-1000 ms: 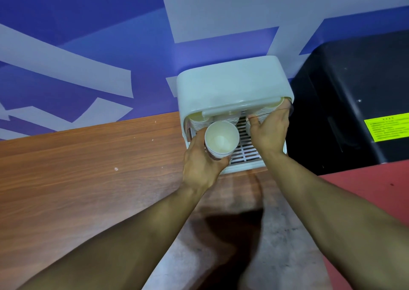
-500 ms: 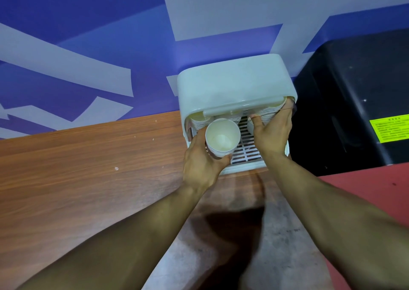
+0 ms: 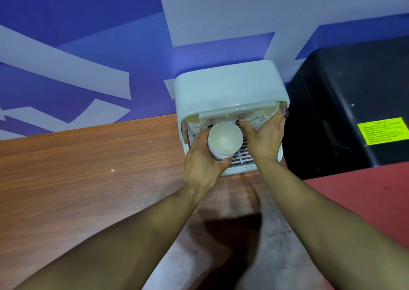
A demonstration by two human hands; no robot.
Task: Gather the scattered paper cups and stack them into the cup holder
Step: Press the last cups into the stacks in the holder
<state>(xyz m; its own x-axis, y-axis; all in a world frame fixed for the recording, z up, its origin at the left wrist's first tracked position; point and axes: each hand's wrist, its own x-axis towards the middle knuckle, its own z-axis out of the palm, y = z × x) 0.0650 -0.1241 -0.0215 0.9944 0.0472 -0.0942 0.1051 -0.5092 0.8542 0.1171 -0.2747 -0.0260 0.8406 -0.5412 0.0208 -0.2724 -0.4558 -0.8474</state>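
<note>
A white box-shaped cup holder stands against the wall on the wooden counter, its front open over a slatted white base. My left hand grips a nested stack of white paper cups, mouth tilted toward me, just in front of the opening. My right hand wraps around another cup stack at the right inside the holder. A third stack sits in the left corner, half hidden by the holder's front lip.
A black appliance with a yellow label stands directly right of the holder. A red surface lies in front of it. The blue and white wall rises right behind the holder.
Both hands stay at the holder. My right hand has crept slightly up and right along the right stack; the left hand's stack barely moved.
</note>
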